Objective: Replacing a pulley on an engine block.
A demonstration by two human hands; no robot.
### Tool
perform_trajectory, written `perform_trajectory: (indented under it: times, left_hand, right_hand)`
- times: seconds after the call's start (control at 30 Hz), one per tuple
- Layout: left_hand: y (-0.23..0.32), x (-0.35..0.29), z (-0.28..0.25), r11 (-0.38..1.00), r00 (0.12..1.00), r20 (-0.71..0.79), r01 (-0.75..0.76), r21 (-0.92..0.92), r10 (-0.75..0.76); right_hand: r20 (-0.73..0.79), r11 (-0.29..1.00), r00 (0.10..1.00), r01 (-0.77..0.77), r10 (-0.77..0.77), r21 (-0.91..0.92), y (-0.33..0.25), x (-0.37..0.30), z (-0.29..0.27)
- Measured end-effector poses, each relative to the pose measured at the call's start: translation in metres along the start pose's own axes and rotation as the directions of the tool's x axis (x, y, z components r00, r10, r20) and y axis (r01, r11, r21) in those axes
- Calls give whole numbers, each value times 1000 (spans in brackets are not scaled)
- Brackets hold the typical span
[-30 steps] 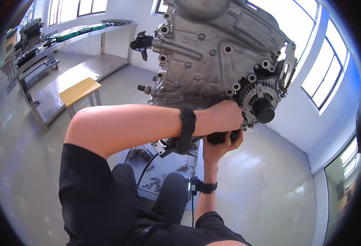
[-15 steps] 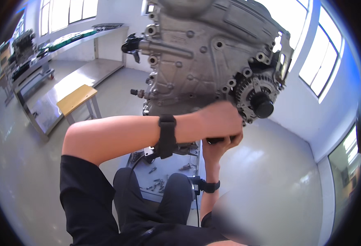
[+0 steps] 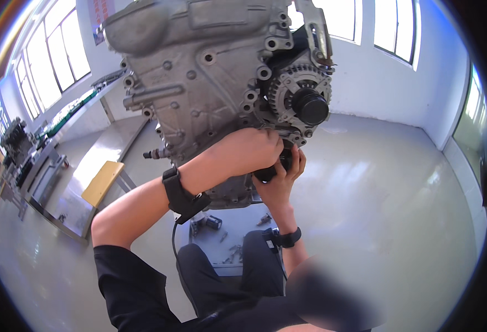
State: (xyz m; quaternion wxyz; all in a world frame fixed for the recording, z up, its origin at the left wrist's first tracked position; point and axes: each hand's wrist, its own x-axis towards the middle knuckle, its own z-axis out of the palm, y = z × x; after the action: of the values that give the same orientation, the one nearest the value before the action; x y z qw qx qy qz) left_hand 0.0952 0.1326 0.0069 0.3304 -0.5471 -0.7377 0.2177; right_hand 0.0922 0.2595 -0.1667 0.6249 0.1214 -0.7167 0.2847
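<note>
A large grey engine [image 3: 199, 105] stands upright in front of me, with a finned alternator [image 3: 285, 91] on its right side. The alternator carries a black pulley [image 3: 310, 106]. Just below it, my left hand [image 3: 257, 148] is closed against the engine's lower right edge; its fingertips are hidden, and so is whatever they grip. Slightly lower, my right hand [image 3: 279, 189] reaches up from beneath. Its fingers wrap round a dark rounded part [image 3: 267, 174], mostly covered by both hands, so its kind is unclear.
Under the engine a grey-blue tray [image 3: 199, 249] holds several bolts [image 3: 234, 255] and a small cylindrical part [image 3: 213, 222]. To the left are a wooden-topped stool [image 3: 103, 182] and a metal bench [image 3: 97, 157]. A cable [image 3: 174, 240] hangs from my left wrist strap.
The view has turned, so the engine sits farther left in the picture. My right fingers and more of the dark part now show beside my left hand, which earlier covered them.
</note>
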Motion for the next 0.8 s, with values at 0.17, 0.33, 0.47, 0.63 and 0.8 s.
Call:
perform_trajectory:
  times: [0.17,0.33,0.47,0.63,0.8]
  left_hand:
    - [6,-10,14,997,985,-157,66,-27,-70]
    - [-2,-8,11,988,984,-160,51,-144,-74]
    - [-5,-7,6,999,991,-122,-51,16,53]
    - [-4,-10,11,994,982,-157,-92,62,101]
    - [28,-13,17,935,928,-183,284,-214,-324]
  right_hand:
    - [-52,1000,999,12,-11,19,3,0,1]
    - [-28,1000,999,19,-18,25,8,-2,3]
    - [-8,999,999,41,-41,2,7,-1,1]
    - [-15,999,999,42,-42,14,7,-4,3]
    - [-56,999,998,26,-25,20,3,-4,2]
